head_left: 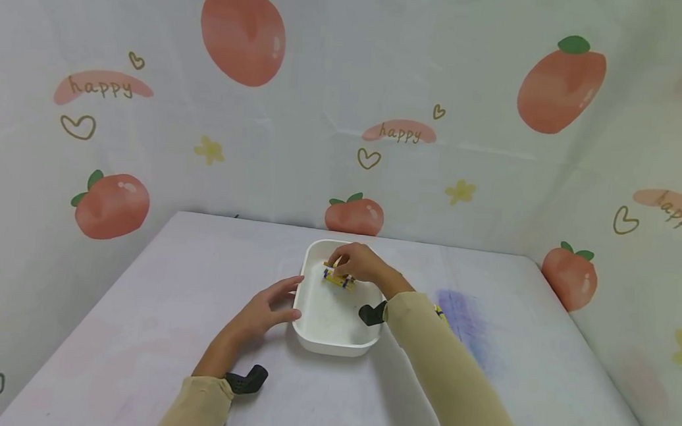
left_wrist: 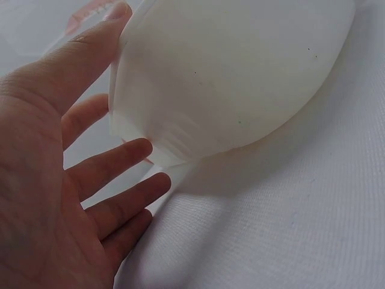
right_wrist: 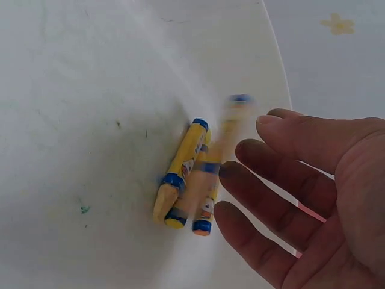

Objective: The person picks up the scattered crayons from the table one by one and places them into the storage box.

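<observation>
A white rectangular tray (head_left: 331,348) stands on the table. My left hand (head_left: 263,308) is at its left side, fingers extended; in the left wrist view, the thumb and fingertips touch or nearly touch the tray's wall. Over the far part of the tray is my right hand (head_left: 363,266), fingers loosely bent and apart. Several yellow crayons with blue bands lie together inside; one crayon (right_wrist: 190,150) shows a pale tip. Just off the right fingertips, a blurred crayon (right_wrist: 228,129) slants above the others, apparently in motion and not gripped.
More yellow crayons (head_left: 442,314) lie on the table to the right, mostly hidden behind my right sleeve. A purple-blue stain (head_left: 466,331) marks the white tablecloth (head_left: 543,385) there. A printed backdrop (head_left: 316,139) hangs behind the table.
</observation>
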Action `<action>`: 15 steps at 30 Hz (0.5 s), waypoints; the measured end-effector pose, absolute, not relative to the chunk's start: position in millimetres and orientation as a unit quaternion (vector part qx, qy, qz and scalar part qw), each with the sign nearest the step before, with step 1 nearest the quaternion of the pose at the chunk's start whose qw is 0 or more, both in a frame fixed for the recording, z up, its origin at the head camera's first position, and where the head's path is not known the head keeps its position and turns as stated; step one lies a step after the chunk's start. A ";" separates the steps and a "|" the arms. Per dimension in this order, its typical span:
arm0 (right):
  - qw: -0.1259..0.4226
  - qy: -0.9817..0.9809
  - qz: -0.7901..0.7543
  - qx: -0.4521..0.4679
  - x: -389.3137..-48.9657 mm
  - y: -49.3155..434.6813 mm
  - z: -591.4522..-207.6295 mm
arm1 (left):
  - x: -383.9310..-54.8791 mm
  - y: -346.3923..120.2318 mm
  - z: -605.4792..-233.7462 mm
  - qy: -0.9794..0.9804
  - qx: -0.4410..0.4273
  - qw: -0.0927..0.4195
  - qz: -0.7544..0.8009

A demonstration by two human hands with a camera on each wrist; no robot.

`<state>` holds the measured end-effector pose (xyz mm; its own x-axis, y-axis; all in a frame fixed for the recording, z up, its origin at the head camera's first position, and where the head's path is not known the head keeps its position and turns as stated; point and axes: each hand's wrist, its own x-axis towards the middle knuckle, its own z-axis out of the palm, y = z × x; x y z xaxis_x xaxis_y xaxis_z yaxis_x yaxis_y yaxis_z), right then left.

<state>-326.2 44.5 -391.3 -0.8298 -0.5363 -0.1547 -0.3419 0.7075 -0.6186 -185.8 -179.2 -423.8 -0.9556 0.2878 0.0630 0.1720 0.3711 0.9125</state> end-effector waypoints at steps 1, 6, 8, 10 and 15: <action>0.165 0.910 -0.297 -0.239 -325.6 44.2 -390.9 | -186.0 -179.3 -424.4 0.828 0.139 0.053 0.541; 0.168 0.910 -0.302 -0.229 -323.0 43.5 -389.3 | -186.4 -179.5 -425.4 0.820 0.144 0.050 0.551; 0.168 0.909 -0.304 -0.231 -322.3 43.6 -388.3 | -186.2 -179.5 -424.9 0.818 0.145 0.051 0.554; 0.164 0.908 -0.302 -0.238 -322.2 44.3 -387.2 | -185.8 -179.4 -424.3 0.819 0.144 0.051 0.553; 0.155 0.903 -0.313 -0.250 -322.9 48.9 -383.5 | -185.7 -178.5 -423.1 0.819 0.143 0.051 0.553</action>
